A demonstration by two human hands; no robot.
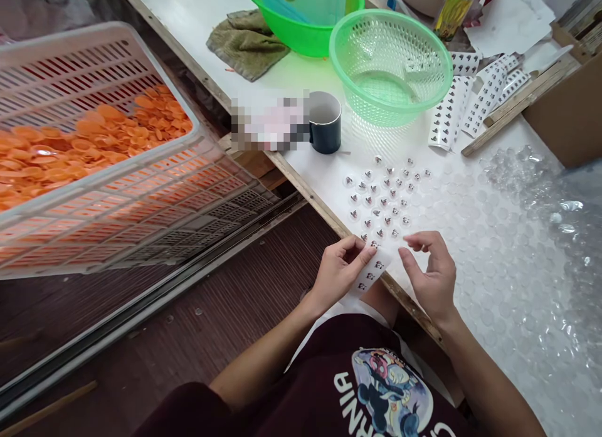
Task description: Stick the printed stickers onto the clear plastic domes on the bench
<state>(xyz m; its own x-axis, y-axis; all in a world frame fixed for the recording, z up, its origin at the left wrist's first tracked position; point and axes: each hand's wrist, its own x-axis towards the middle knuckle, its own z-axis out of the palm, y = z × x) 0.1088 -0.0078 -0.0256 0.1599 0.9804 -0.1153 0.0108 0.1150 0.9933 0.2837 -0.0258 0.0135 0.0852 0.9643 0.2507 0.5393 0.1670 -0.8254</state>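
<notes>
My left hand [342,268] pinches a white strip of small printed stickers [370,276] between thumb and fingers, over the table's front edge. To its right, my right hand [431,271] hovers above the table with thumb and forefinger apart. I see nothing between those fingertips, though a tiny clear piece could be lost there. Just beyond both hands lie several clear round discs with stickers [385,202], spread in loose rows. Many plain clear discs [489,286] cover the tabletop on the right, beside my right forearm.
A white crate [188,167] of orange plastic spoons [84,148] stands left. Farther back are a dark mug [325,133], a green basket [390,111], a green basin [305,42], a cloth [247,45] and sticker sheets [451,111]. A cardboard box [571,108] stands at right.
</notes>
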